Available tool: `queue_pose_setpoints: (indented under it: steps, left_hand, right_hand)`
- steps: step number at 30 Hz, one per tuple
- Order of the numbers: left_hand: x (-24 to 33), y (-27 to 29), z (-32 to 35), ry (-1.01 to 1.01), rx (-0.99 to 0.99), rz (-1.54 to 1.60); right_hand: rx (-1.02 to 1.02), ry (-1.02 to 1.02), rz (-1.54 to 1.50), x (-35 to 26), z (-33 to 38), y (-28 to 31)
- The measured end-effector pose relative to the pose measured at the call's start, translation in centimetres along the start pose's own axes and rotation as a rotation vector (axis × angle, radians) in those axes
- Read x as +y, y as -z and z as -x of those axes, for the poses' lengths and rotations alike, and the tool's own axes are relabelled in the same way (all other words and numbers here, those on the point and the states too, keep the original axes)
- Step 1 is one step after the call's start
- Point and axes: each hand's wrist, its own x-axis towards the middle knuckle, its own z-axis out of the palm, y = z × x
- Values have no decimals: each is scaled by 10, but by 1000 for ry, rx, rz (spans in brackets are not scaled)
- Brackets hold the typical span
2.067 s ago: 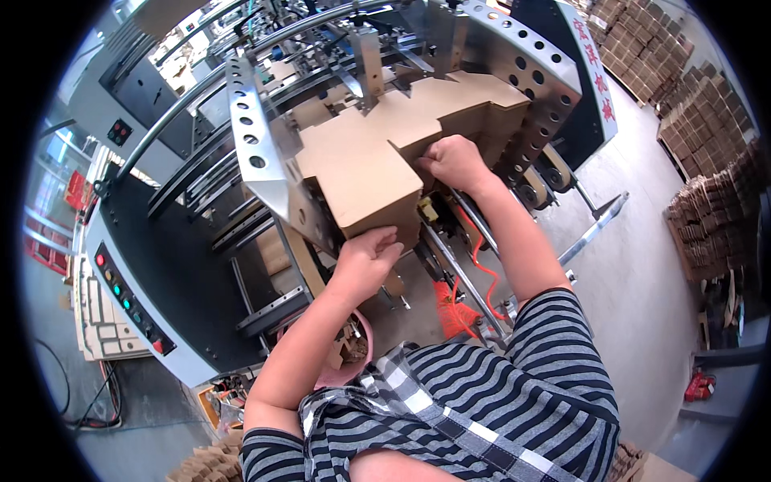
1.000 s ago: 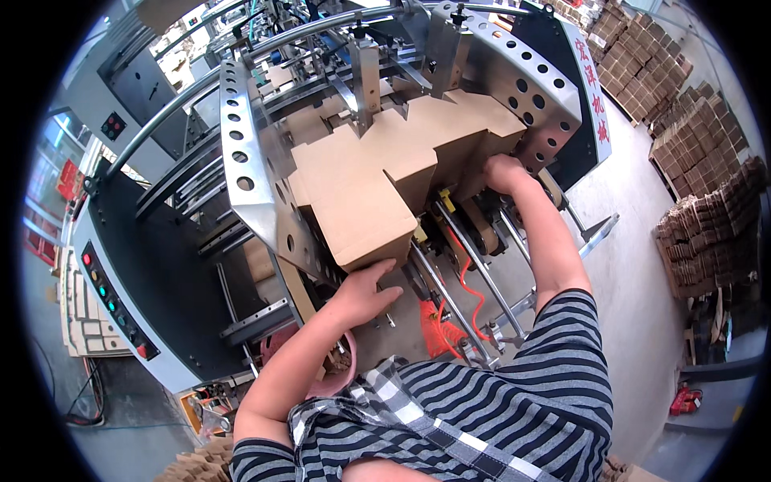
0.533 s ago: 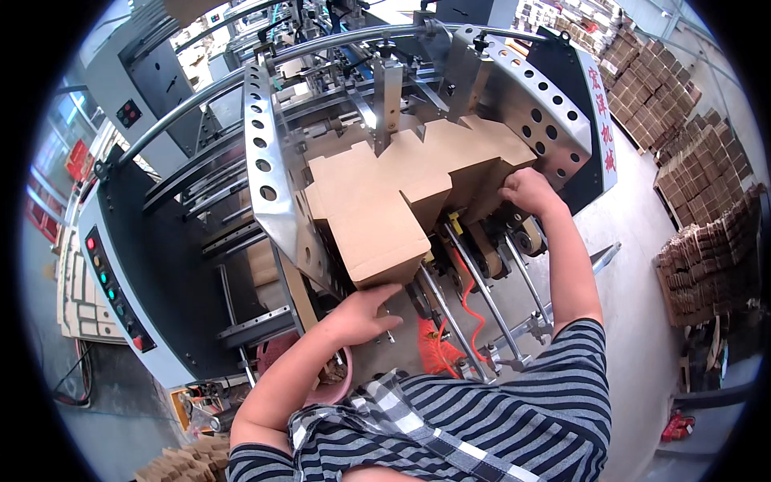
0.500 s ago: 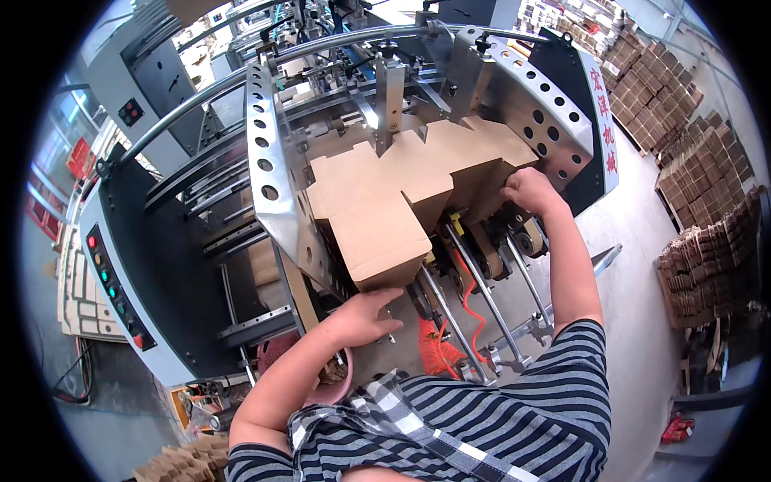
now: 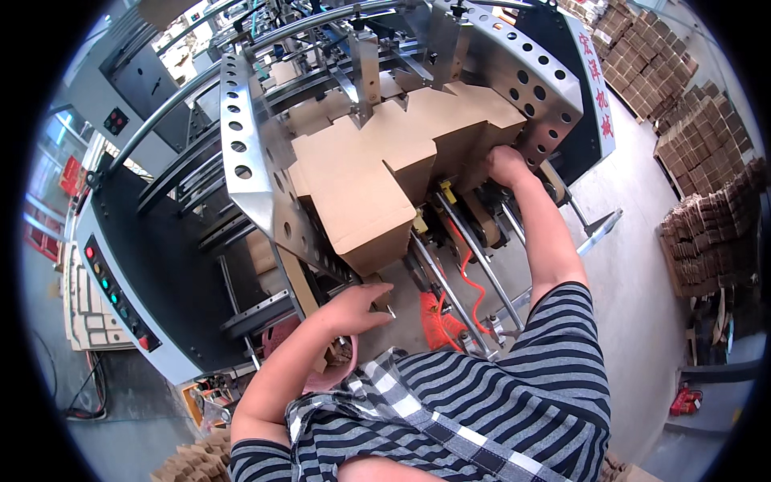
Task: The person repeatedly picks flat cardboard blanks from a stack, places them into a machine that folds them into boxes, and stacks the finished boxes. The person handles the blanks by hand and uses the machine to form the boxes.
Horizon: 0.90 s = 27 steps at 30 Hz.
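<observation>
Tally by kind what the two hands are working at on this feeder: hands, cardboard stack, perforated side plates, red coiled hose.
Hands: 2, left hand and right hand
Cardboard blank stack: 1
Perforated side plates: 2, left plate and right plate
Red coiled hose: 1
Total: 6

Matt brown cardboard blanks (image 5: pixel 377 185) sit between shiny perforated metal side plates (image 5: pixel 249 169), with a glossy orange plastic hose (image 5: pixel 462 281) at five o'clock.
</observation>
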Motion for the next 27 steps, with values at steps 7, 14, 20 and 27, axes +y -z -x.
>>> queue_pose_setpoints:
  steps: [7,14,20,27]
  left_hand:
    - [-24,-34,9,-129,77,-119]
    - [-42,-44,29,-88,45,-20]
    - [-39,-47,38,-23,30,102]
    - [-56,-50,51,77,5,291]
  right_hand:
    - [-30,-27,43,-12,12,-4]
    - [-67,-51,128,-18,2,13]
    - [25,-16,34,-30,24,43]
    - [55,27,3,-27,8,60]
